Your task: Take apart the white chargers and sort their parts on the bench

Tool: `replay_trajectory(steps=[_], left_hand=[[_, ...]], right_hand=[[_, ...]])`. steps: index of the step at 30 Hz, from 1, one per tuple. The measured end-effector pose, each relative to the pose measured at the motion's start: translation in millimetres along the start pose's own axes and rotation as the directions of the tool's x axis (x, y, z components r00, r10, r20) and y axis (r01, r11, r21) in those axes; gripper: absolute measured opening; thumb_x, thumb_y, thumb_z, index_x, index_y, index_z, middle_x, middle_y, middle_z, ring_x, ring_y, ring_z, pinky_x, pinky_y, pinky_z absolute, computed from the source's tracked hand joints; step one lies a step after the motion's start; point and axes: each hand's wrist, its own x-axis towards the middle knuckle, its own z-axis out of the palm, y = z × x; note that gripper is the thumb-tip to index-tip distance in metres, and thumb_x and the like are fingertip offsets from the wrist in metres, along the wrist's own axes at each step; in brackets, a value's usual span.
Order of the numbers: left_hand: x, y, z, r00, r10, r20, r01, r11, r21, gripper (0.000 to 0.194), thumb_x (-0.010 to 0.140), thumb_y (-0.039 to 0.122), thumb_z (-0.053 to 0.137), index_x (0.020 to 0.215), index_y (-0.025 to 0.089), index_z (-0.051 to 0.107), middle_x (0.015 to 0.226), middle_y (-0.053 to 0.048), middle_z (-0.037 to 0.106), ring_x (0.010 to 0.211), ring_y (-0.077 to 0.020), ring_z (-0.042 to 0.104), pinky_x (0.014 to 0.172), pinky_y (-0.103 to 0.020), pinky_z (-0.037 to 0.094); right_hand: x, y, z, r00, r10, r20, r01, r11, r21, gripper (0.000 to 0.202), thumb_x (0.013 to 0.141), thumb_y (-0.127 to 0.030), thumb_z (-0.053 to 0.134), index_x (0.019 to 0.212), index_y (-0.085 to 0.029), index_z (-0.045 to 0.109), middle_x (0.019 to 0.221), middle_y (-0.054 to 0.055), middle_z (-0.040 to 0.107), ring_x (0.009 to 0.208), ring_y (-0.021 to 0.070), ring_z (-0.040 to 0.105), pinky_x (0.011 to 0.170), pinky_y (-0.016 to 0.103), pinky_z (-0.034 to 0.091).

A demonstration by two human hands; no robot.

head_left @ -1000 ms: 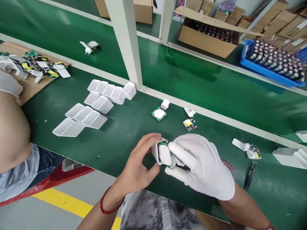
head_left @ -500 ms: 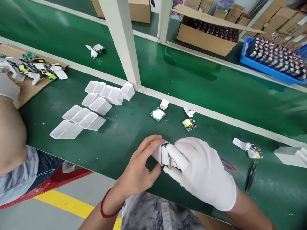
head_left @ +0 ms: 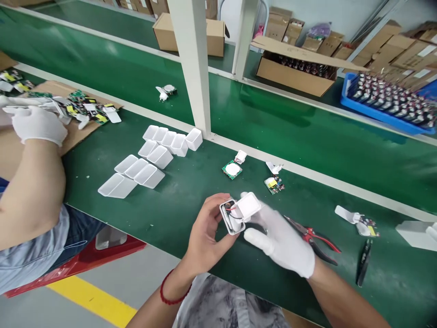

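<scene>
My left hand (head_left: 208,237), bare with a red cord on the wrist, is closed round a white plastic case (head_left: 233,228). The case's mouth faces me, and red and black wires show inside. A white end cap (head_left: 249,206) hangs out at the mouth, tilted to the right. My right hand (head_left: 278,241), in a white glove, is beside the case with its thumb and fingers apart. Its fingers reach behind the cap, so contact there is partly hidden. Red-handled pliers (head_left: 312,237) lie under and beyond that hand.
Several empty white cases (head_left: 148,173) stand in rows at left. Circuit boards with caps (head_left: 232,169), (head_left: 274,184), (head_left: 367,227) lie beyond and right. Black tweezers (head_left: 364,263) lie at right. A co-worker's gloved hand (head_left: 39,125) works by a board pile (head_left: 85,109). A post (head_left: 191,68) rises behind.
The board has gone deeper into the case, and its wires and cap now show at the mouth. My right hand's fingers have spread from it. The view has shifted, uncovering the pliers.
</scene>
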Motion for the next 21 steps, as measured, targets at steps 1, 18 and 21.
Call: replay_trajectory(steps=[1,18,21], left_hand=[[-2,0,0.4,1.000,0.020,-0.008,-0.020,0.999,0.040,0.054,0.082,0.007,0.067,0.127,0.034,0.052,0.131,-0.008,0.046,0.124,-0.0208,0.051,0.100,-0.033,0.049],[-5,3,-12.7,0.959,-0.283,-0.028,0.284,0.953,0.106,0.034,0.094,0.038,0.056,0.124,0.027,0.068,0.130,-0.009,0.066,0.102,-0.0216,0.068,0.081,-0.029,0.058],[-6,2,-11.4,0.971,-0.235,-0.041,0.239,0.960,0.146,0.034,0.095,0.038,0.055,0.125,0.026,0.068,0.131,-0.010,0.066,0.108,-0.0230,0.067,0.086,-0.030,0.057]], right_hand=[[1,2,6,0.998,0.022,0.059,-0.027,0.995,0.094,0.071,0.090,-0.056,0.056,0.149,-0.021,0.035,0.140,0.016,0.051,0.128,0.0292,0.053,0.108,0.049,0.043],[18,34,30,0.995,0.032,0.098,-0.070,0.910,0.410,0.078,0.084,-0.052,0.069,0.147,-0.021,0.036,0.137,0.012,0.055,0.126,0.0244,0.053,0.110,0.045,0.039],[18,30,29,0.997,0.002,0.075,-0.032,0.913,0.407,0.069,0.086,-0.050,0.067,0.143,-0.019,0.043,0.143,0.014,0.050,0.133,0.0259,0.048,0.113,0.045,0.036]])
